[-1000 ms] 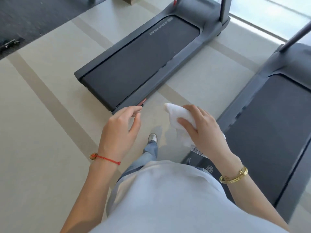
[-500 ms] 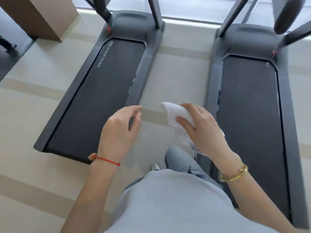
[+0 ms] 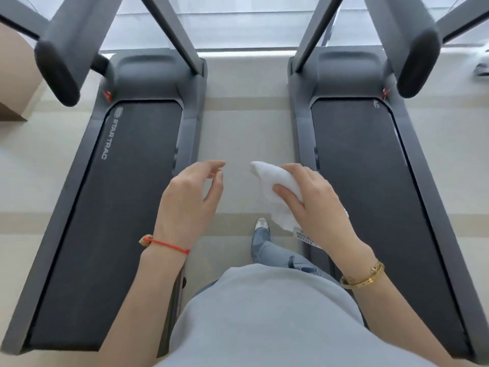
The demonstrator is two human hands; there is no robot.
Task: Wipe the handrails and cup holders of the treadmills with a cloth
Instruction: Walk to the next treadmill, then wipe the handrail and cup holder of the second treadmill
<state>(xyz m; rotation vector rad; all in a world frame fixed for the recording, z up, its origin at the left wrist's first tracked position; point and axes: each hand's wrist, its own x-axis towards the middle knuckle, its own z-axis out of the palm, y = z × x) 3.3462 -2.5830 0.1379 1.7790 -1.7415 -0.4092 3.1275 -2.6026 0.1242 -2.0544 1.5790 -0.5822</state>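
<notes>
Two grey treadmills lie ahead, the left treadmill [image 3: 119, 186] marked STAR TRAC and the right treadmill [image 3: 375, 181]. I stand in the floor gap between them. My right hand [image 3: 315, 205] grips a crumpled white cloth [image 3: 275, 186] with a label hanging below it, held in the air over the gap. My left hand [image 3: 190, 202] hovers beside it with loosely curled fingers and holds nothing. A dark padded handrail end [image 3: 57, 72] of the left machine juts in at top left. The right machine's handrail end [image 3: 415, 64] hangs at top right. No cup holders are in view.
Slanted grey uprights [image 3: 180, 33] rise from each treadmill's front toward a bright window strip. A brown box [image 3: 13, 75] sits at the far left edge. Beige floor with tan stripes runs between the machines, where my shoe [image 3: 261, 224] stands.
My view has swung from the treadmills' rear ends to face straight along both belts, and I have stepped forward between them. Both hands keep the same pose, cloth still in the right.
</notes>
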